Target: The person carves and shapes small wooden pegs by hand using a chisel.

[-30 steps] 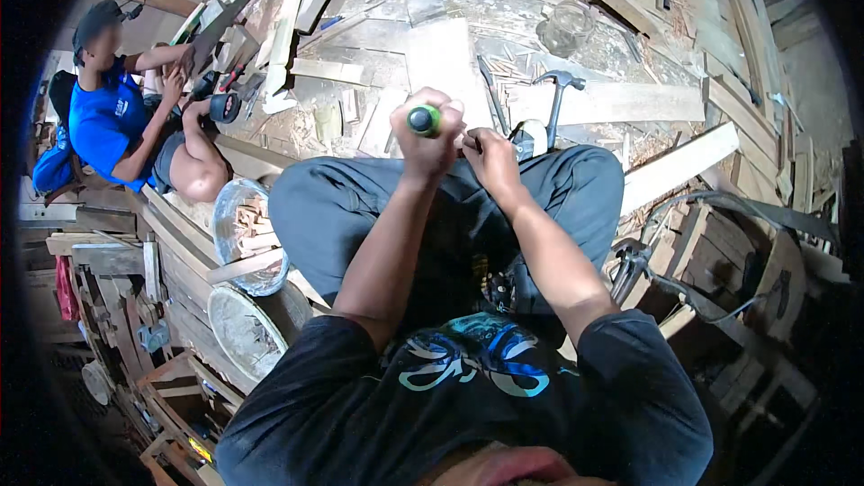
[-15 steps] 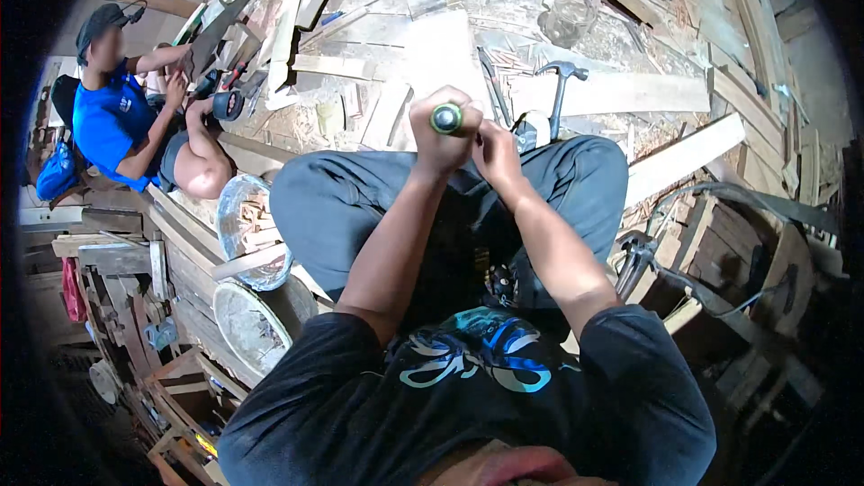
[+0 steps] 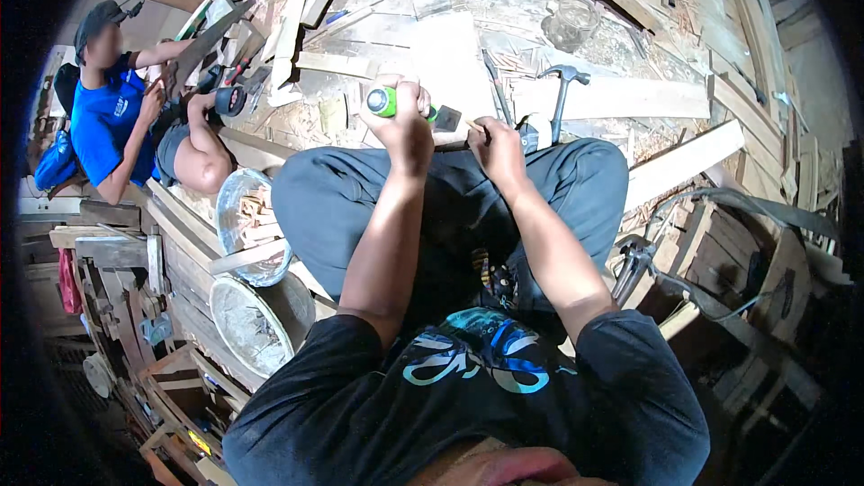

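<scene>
My left hand (image 3: pixel 402 126) is wrapped round a tool with a bright green handle (image 3: pixel 382 102), its grey-capped butt tilted up and left. Just right of that fist sits a dark, squarish flat head (image 3: pixel 447 120); it seems to belong to the tool, though its exact kind cannot be made out. My right hand (image 3: pixel 498 151), fingers closed in a pinch, holds a small pale wooden stick (image 3: pixel 474 129) beside that dark head. Both hands are above the gap between my bent knees. A claw hammer (image 3: pixel 562 94) with a dark handle rests past my right knee.
Planks (image 3: pixel 621 96) and thin wood pieces cover the floor ahead. Left of me stand a bucket of wooden pieces (image 3: pixel 236 247) and a second pale bucket (image 3: pixel 236 324). A person in blue (image 3: pixel 117 121) sits at far left. A clear glass-like vessel (image 3: pixel 571 22) stands ahead.
My left hand has moved left and away from my right hand, tilting the green-handled tool so its dark head now shows. My right hand has shifted slightly; the person in blue has moved their arms.
</scene>
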The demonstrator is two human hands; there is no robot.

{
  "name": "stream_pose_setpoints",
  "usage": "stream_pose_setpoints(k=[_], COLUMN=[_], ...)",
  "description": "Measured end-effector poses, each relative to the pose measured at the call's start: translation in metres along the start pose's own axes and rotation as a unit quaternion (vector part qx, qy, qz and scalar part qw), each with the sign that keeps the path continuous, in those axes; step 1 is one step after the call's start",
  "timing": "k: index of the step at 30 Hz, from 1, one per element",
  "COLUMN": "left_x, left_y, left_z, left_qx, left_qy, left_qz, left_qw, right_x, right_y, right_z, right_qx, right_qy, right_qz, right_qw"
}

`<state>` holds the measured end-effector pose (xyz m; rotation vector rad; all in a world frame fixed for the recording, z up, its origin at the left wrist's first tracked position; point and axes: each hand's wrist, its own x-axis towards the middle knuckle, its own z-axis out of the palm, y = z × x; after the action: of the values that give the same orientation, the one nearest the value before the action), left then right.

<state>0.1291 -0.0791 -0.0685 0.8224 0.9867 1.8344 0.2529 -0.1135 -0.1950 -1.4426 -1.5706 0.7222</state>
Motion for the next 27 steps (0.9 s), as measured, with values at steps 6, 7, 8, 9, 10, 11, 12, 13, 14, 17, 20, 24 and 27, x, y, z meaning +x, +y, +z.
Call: stream_pose_setpoints(k=[6, 7, 8, 9, 10, 11, 12, 13, 14, 17, 20, 24, 27], left_x=[-0.0009, -0.0008, -0.0008, -0.0008, -0.0009, -0.0014, -0.0022, -0.003, -0.0025, -0.0034, -0.0034, -0.0044, -0.004], left_y=[-0.0027, -0.0027, -0.0026, -0.0021, -0.0003, 0.0009, 0.002, 0.0027, 0.0013, 0.0017, 0.0001, 0.0005, 0.001], left_z=[0.0004, -0.0002, -0.0009, -0.0016, -0.0011, 0.0008, 0.0035, 0.0048, 0.0038, 0.003, 0.002, 0.001, 0.0019], left_qx=[-0.028, -0.028, -0.026, -0.023, -0.014, -0.015, -0.01, -0.006, -0.003, 0.006, 0.0, 0.013, 0.014], left_qy=[-0.02, -0.019, -0.024, -0.03, -0.027, -0.026, -0.018, -0.011, -0.016, -0.021, -0.029, -0.038, -0.046], left_qz=[0.0, -0.001, 0.004, 0.008, -0.003, -0.004, -0.003, -0.003, 0.004, 0.004, 0.005, 0.015, 0.02], left_qw=[0.999, 0.999, 0.999, 0.999, 1.0, 1.0, 1.0, 1.0, 1.0, 1.0, 1.0, 0.999, 0.999], right_x=[0.0014, 0.0018, 0.0019, 0.0015, 0.0016, 0.0018, 0.002, 0.0018, 0.0017, 0.0018, 0.0019, -0.0001, -0.0006], right_y=[0.0071, 0.0055, 0.003, 0.0022, 0.0027, 0.0031, 0.0036, 0.0038, 0.0039, 0.0052, 0.0046, 0.0023, 0.0055], right_z=[0.0052, 0.0053, 0.0041, 0.0047, 0.0045, 0.0042, 0.0037, 0.0037, 0.0039, 0.005, 0.0058, 0.0042, 0.0043], right_qx=[-0.021, -0.018, -0.033, -0.034, -0.042, -0.05, -0.053, -0.053, -0.045, -0.041, -0.029, -0.044, -0.051], right_qy=[0.022, 0.024, 0.008, 0.007, 0.017, 0.027, 0.026, 0.024, 0.029, 0.024, 0.033, 0.021, 0.009], right_qz=[0.008, 0.01, 0.032, 0.032, 0.017, 0.001, -0.002, -0.002, -0.006, 0.005, -0.001, -0.023, -0.05], right_qw=[0.999, 0.999, 0.999, 0.999, 0.999, 0.998, 0.998, 0.998, 0.999, 0.999, 0.999, 0.999, 0.997])
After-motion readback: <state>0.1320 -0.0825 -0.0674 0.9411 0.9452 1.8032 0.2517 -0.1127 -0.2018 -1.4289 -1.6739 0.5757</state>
